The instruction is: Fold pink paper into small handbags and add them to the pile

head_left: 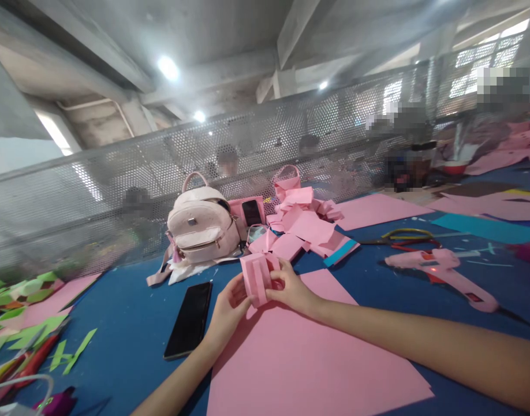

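Note:
Between my two hands is a small folded pink paper box [257, 278], held upright above a large pink paper sheet [317, 358]. My left hand [231, 300] grips its left side, with the thumb near the lower front edge. On the other side my right hand [293, 289] pinches the box near its lower right, with the fingers curled behind. A strip-like fold runs down the front of the box. Its inside is mostly hidden from me. To the left of my left hand a black phone [189, 320] lies flat on the blue table [130, 323].
A pink glue gun [442, 271] with a lit red light lies at right, its cord trailing off. Scissors [399, 237] sit behind it. A pale backpack [204, 225] and piled pink paper pieces [308, 222] stand by a perforated metal screen [265, 138]. Red-handled scissors [37, 358] lie at left.

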A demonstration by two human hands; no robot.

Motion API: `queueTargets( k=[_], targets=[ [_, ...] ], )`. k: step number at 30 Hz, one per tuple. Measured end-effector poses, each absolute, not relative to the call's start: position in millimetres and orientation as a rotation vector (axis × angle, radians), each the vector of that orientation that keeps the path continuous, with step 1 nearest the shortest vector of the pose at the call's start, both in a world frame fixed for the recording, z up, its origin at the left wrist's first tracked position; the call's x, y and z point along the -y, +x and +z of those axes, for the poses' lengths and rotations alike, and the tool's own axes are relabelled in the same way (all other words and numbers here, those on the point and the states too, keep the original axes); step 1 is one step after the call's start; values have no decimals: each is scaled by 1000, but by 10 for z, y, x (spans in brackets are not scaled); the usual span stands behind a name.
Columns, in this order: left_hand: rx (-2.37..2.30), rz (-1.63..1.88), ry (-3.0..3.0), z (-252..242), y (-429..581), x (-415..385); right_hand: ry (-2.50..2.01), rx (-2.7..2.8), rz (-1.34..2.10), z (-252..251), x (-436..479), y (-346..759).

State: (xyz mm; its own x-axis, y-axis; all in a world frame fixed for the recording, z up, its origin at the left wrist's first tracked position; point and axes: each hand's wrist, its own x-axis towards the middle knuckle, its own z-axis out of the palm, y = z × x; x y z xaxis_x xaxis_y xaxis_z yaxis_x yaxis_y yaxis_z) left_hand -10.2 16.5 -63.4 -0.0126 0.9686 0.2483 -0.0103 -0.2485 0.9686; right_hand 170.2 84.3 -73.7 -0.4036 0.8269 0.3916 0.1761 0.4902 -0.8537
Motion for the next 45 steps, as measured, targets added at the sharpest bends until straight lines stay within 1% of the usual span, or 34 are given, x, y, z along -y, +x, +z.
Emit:
queueTargets(
  k=[19,33,45],
  targets=[
    [-1059,1442,1399,-614,-103,-176,-827,1843,932,-703,-830,1715],
    [-1034,1409,1528,-643,-117,-173,-827,1777,994,-722,-838,1717],
    [-1032,1390,1544,-679,-133,-139,-806,1745,1038,-578,-860,1734]
  ],
)
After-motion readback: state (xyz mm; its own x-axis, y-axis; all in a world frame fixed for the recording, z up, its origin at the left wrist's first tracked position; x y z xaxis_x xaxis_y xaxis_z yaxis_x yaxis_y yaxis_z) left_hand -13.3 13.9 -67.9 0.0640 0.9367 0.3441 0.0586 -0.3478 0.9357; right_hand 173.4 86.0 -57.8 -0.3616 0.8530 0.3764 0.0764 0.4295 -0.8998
